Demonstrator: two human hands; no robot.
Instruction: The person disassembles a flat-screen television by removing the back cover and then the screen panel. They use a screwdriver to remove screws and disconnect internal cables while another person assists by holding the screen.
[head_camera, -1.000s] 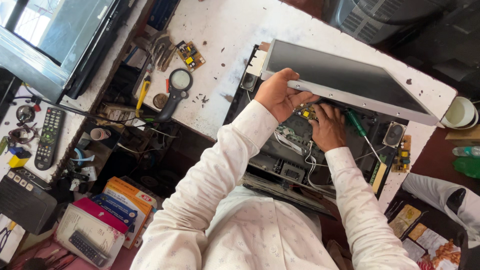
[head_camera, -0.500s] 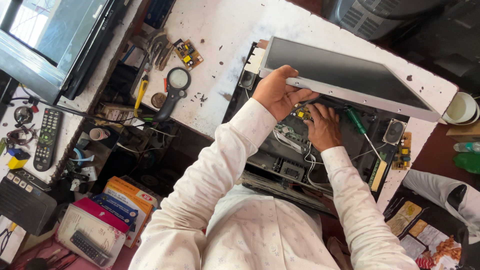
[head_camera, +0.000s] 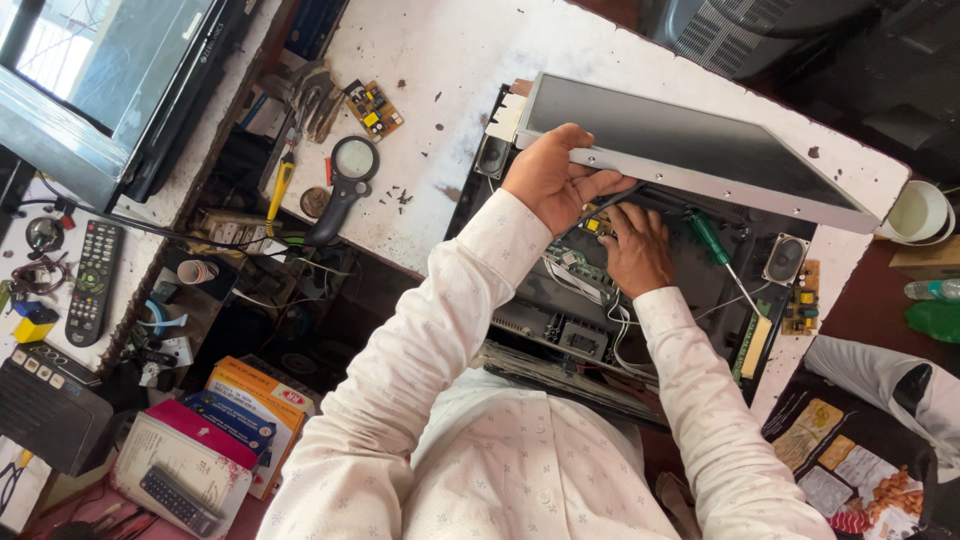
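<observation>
Item: flat screen panel (head_camera: 690, 150), grey, tilted up off its opened black back case (head_camera: 600, 320). Your left hand (head_camera: 550, 180) grasps the panel's lower edge near its left corner, fingers curled over the rim. The panel's far right corner reaches the edge of the white surface (head_camera: 450, 60).

Item: your right hand (head_camera: 635, 250), inside the case just under the raised panel, fingers bent down among the wiring. What the fingertips pinch is hidden by the hand itself; you cannot tell whether it is clenched on anything.

Item: screwdriver (head_camera: 712, 240), green handle, lying in the case just right of your right hand; its tip is hard to make out.

Item: round speaker (head_camera: 785, 260) in the right corner of the case; small circuit board (head_camera: 803, 298) just beside it on the surface.

Item: magnifying glass (head_camera: 345, 185), black handle, well left of the case, its handle over the surface edge. Loose dark screws (head_camera: 400, 197) near it. Second circuit board (head_camera: 373, 108) above it, with pliers (head_camera: 310, 95) beside.

Item: remote control (head_camera: 93, 282), far left. Boxes (head_camera: 225, 420) stacked lower left, partly cut off by the frame.

Item: white cup (head_camera: 915, 212), right edge, partly cut off.

Open room: bare white surface lies between the magnifying glass and the case. The lower part of the case is hidden behind your sleeves and shirt.
</observation>
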